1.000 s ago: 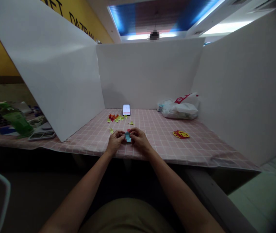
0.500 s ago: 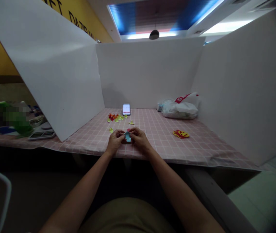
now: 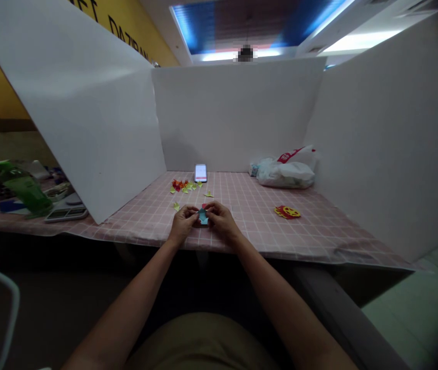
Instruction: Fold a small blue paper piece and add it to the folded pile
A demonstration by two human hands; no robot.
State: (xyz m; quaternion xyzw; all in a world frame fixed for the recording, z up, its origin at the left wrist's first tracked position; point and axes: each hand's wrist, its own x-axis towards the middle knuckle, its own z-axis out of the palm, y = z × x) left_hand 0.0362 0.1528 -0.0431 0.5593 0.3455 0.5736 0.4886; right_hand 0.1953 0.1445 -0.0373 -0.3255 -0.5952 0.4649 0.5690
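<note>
Folding in hand: blue paper piece [image 3: 203, 217] pinched between left hand [image 3: 182, 222] and right hand [image 3: 221, 220], both grips clamped on it, at near desk [image 3: 257, 221] edge. For further creasing, keep edges aligned.

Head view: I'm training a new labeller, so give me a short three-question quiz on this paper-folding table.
1. True or false: the left hand and the right hand both pinch the blue folded paper.
2. Which thing sits near the back panel, beyond the hands? A) a phone with a lit screen B) a mug C) a book
3. Fill in: the white plastic bag lies at the back ____ of the pink checked tablecloth.

Key: 1 true; 2 A; 3 right.
</note>
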